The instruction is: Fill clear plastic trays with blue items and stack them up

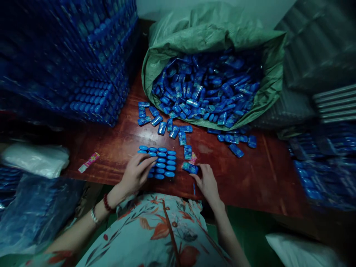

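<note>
A neat block of small blue packets (164,163) stands in rows near the front edge of the red-brown table (244,178). My left hand (136,172) rests on the block's left side, fingers laid over the packets. My right hand (206,181) touches a single blue packet (190,167) lying just right of the block, with a pink wrapper (193,158) beside it. Several loose blue packets (169,128) are scattered farther back on the table.
A green sack (267,92) full of blue packets lies open at the back. Tall stacks of packed blue packets (91,66) rise at the left. More blue packs (325,170) sit at the right. A pink strip (89,162) lies on the table's left.
</note>
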`<state>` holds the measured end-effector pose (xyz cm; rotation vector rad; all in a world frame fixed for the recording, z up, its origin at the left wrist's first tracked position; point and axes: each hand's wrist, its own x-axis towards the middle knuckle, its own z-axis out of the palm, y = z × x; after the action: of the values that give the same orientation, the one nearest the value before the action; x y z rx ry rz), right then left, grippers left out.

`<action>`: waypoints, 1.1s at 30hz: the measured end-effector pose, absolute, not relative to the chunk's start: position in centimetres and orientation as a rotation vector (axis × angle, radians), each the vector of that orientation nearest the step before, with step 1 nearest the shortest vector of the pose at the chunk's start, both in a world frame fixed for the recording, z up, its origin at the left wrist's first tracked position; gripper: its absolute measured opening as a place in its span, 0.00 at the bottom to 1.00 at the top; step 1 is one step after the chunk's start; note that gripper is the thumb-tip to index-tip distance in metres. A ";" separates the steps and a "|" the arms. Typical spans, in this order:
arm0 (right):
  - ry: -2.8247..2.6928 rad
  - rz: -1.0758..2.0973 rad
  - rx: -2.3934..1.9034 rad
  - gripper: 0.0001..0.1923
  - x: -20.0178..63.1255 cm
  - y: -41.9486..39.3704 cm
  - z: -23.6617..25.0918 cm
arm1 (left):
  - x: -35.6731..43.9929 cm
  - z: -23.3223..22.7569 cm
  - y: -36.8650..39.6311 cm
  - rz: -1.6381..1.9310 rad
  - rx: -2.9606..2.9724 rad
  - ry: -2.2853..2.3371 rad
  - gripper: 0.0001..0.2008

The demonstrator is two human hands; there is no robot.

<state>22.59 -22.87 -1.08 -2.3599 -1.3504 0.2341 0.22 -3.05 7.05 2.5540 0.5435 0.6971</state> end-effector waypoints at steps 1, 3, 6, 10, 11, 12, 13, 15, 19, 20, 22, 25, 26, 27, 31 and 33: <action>-1.312 0.246 -2.355 0.17 23.1 -23.1 -1.2 | 2.6 7.7 -2.9 0.570 2.573 0.475 0.13; -1.273 0.288 -2.356 0.20 23.8 -23.3 -1.2 | 7.9 8.3 -2.5 0.204 2.708 0.333 0.12; -1.289 0.321 -2.370 0.27 24.3 -23.2 -1.1 | 15.3 7.7 -2.6 -0.237 2.865 0.163 0.13; -1.272 0.231 -2.350 0.21 23.5 -23.4 -1.4 | 20.5 6.2 -3.4 -0.401 2.894 0.114 0.09; -1.242 0.203 -2.338 0.20 23.2 -23.6 -1.5 | 20.9 5.9 -3.6 -0.433 2.895 0.100 0.09; -1.205 0.183 -2.327 0.20 22.8 -23.8 -1.6 | 21.0 5.8 -3.7 -0.459 2.893 0.080 0.09; -1.162 0.178 -2.318 0.20 22.4 -24.1 -1.7 | 20.8 5.7 -3.7 -0.480 2.889 0.057 0.10; -1.070 0.233 -2.299 0.19 21.6 -24.8 -1.7 | 19.9 5.5 -3.7 -0.512 2.876 0.017 0.12; -0.906 0.493 -2.166 0.18 20.5 -26.0 -0.3 | 18.0 5.2 -4.0 -0.551 2.866 -0.043 0.13; -0.884 0.534 -2.114 0.18 20.3 -26.1 0.3 | 17.7 5.1 -4.2 -0.545 2.872 -0.061 0.12; -0.890 0.571 -2.021 0.16 19.8 -25.9 1.6 | 17.2 5.5 -4.4 -0.514 2.889 -0.111 0.13; -1.014 0.572 -1.922 0.11 18.4 -24.8 2.8 | 16.1 7.3 -4.2 -0.337 2.909 -0.221 0.14; -1.065 0.555 -1.902 0.10 17.8 -24.2 2.8 | 15.4 8.2 -3.9 -0.255 2.897 -0.250 0.15; -1.115 0.529 -1.890 0.10 17.2 -23.7 2.7 | 14.5 9.2 -3.4 -0.174 2.871 -0.266 0.15; -1.440 0.384 -1.863 0.13 15.7 -22.0 1.4 | 8.1 13.1 -0.9 0.059 2.687 -0.061 0.16; -1.666 0.298 -1.856 0.16 15.5 -21.6 1.2 | 3.7 13.9 0.1 0.137 2.586 0.207 0.18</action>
<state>15.53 -21.61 1.18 -1.8557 -1.6656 0.2980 3.75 0.08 13.94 2.5859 0.2065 0.1366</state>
